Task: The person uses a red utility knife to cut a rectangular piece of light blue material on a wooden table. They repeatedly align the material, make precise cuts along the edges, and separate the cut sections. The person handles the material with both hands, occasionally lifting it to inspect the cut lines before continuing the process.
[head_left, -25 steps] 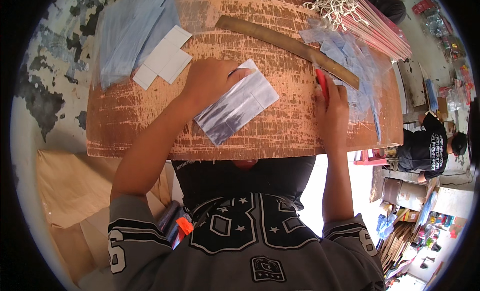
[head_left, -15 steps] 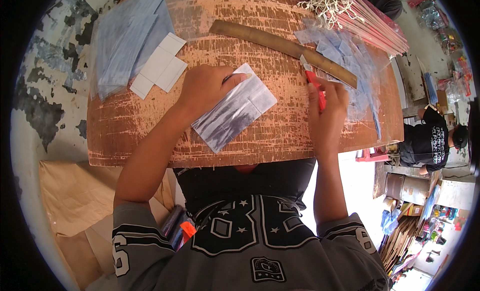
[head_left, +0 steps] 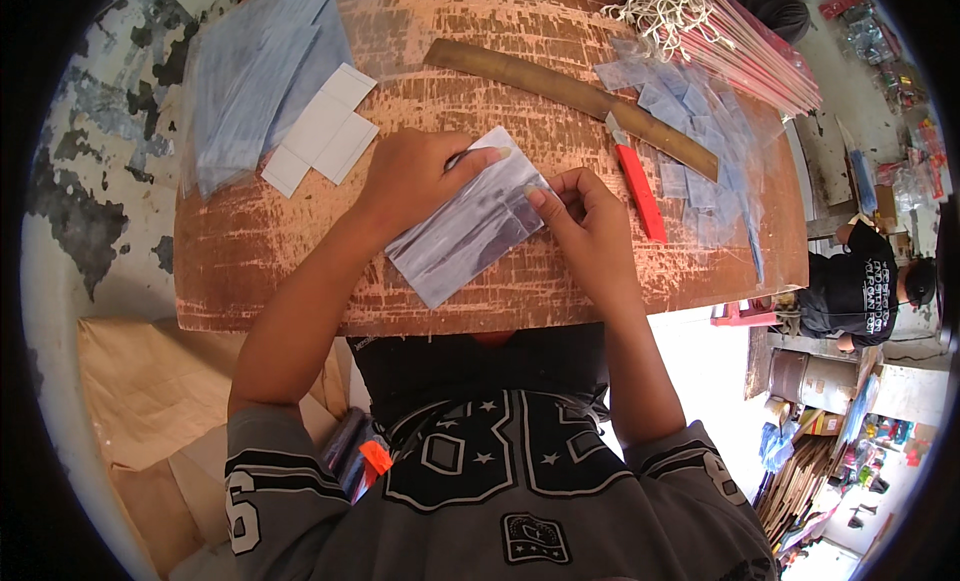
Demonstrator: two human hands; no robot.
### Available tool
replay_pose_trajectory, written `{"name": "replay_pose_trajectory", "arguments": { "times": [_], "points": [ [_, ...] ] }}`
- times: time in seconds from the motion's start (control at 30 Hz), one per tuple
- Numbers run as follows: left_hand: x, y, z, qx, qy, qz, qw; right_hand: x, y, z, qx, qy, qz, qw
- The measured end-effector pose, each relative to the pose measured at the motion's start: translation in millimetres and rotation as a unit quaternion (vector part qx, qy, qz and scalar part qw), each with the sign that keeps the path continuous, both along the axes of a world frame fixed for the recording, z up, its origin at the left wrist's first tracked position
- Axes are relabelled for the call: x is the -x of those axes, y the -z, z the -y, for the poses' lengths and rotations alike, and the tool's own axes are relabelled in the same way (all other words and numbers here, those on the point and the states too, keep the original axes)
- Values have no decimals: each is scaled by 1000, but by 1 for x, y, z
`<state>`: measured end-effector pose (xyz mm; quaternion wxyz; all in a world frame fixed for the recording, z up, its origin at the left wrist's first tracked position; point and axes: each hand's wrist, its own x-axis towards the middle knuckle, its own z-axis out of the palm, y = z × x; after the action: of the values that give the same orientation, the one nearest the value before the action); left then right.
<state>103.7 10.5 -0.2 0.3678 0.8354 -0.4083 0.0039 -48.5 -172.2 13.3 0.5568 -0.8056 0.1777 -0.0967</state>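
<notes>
A flat, glossy rectangular piece (head_left: 465,236), greyish white and seemingly covered in clear plastic film, lies at a slant on the worn wooden table. My left hand (head_left: 420,176) grips its upper left edge, thumb on top and fingers out of sight beneath. At the piece's right edge, my right hand (head_left: 592,209) pinches the film between thumb and fingers. Just right of that hand, a red utility knife (head_left: 641,194) rests on the tabletop, blade end against a long brown ruler-like strip (head_left: 560,89).
Clear bluish plastic sheets (head_left: 250,91) lie far left, beside a white cut-out card (head_left: 320,131). Small plastic pieces (head_left: 685,111) are scattered on the right, near a bundle of pink sticks with white strings (head_left: 745,56). Another person (head_left: 850,286) is off to the right.
My right hand has let go of the red utility knife, leaving it on the table, and moved left onto the glossy piece's right edge. My left hand stays almost where it was.
</notes>
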Motion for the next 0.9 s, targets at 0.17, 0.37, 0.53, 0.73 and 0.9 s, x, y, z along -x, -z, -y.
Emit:
{"name": "replay_pose_trajectory", "arguments": {
  "times": [0.17, 0.37, 0.53, 0.73, 0.9],
  "points": [
    [0, -4, -2, 69, 7, -54, 996, 0, -3, 0, -111, -25, 36, 993],
    [19, -40, -5, 166, -31, -50, 984, 6, -52, -7, -45, 10, 129, 991],
    [40, -58, -15, 212, 68, -106, 969, 15, -76, -2, 90, -9, 205, 975],
    [71, -54, -14, 284, 110, -226, 925, 18, -73, 0, 98, -64, 261, 958],
    [90, -40, -6, 355, 68, -213, 908, 22, -67, -3, 43, -62, 251, 965]
  ]
}}
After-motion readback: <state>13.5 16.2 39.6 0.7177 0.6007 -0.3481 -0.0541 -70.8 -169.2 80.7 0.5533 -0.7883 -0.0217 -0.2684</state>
